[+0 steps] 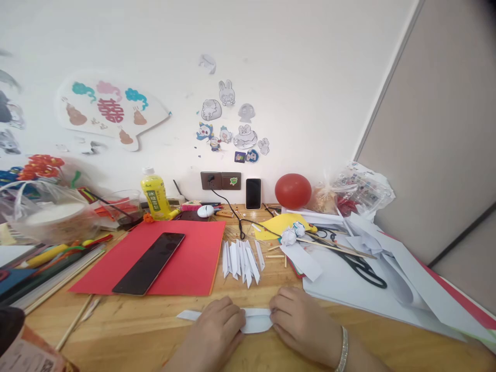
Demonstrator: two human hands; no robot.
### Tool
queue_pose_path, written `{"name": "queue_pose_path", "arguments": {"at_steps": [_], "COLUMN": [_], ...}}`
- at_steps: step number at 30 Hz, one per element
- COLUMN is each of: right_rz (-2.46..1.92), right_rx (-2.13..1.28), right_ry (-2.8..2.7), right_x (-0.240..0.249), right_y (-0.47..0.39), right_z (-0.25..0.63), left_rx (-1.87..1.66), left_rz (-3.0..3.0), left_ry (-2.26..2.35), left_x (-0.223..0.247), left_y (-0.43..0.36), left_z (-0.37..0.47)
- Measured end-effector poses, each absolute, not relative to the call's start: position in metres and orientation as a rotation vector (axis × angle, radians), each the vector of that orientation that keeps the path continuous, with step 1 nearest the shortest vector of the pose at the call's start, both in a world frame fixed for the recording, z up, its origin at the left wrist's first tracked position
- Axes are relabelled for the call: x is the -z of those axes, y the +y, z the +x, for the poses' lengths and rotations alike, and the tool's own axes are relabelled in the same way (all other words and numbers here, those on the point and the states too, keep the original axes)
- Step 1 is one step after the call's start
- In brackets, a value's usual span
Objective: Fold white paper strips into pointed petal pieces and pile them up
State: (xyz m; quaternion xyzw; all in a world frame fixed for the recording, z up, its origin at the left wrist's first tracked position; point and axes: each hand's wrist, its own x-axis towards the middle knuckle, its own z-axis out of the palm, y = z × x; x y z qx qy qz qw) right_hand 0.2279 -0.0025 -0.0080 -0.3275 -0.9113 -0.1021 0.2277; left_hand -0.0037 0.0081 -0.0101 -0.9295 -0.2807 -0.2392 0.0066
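Low in the head view, a white paper strip (pixel 257 321) with a folded edge lies lengthwise on the wooden table (pixel 151 323). My left hand (pixel 221 323) is closed over its left part, and a pointed end of the strip sticks out beyond the knuckles. My right hand (pixel 300 325) pinches the strip's right end, with a sparkling bracelet (pixel 342 349) on the wrist. Just beyond my hands lies a row of several folded white paper pieces (pixel 241 261) with slanted ends.
Left: red paper (pixel 194 258) under a black phone (pixel 150 262), and a yellow drink bottle (pixel 155 194). Right: scissors (pixel 362 268) on white paper sheets (pixel 333 289), with crumpled paper (pixel 289 236) nearby. At the wall: a red balloon (pixel 293 191) and an upright phone (pixel 253 194).
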Motion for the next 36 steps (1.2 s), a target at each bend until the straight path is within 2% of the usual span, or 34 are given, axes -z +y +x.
{"name": "queue_pose_path", "arguments": {"at_steps": [5, 11, 16, 20, 36], "right_rz": [-0.885, -0.868, -1.057, -1.197, -1.472], "right_rx": [0.274, 0.245, -0.15, -0.407, -0.484], "right_ry": [-2.471, -2.521, -2.327, -2.116, -2.03], "right_x": [0.01, 0.017, 0.017, 0.015, 0.009], "right_y": [-0.004, -0.007, -0.008, -0.007, -0.008], "right_z": [0.224, 0.221, 0.217, 0.212, 0.206], "left_rx": [0.795, 0.605, 0.842, 0.936, 0.732], "left_rz": [-2.932, -2.896, -3.144, -3.108, -3.062], "left_ry": [-0.861, -0.741, -1.106, -1.329, -1.471], "left_x": [0.016, 0.017, 0.011, 0.015, 0.01], "left_y": [0.011, 0.012, 0.01, 0.014, 0.006], "left_z": [-0.004, -0.006, -0.006, -0.002, 0.001]}}
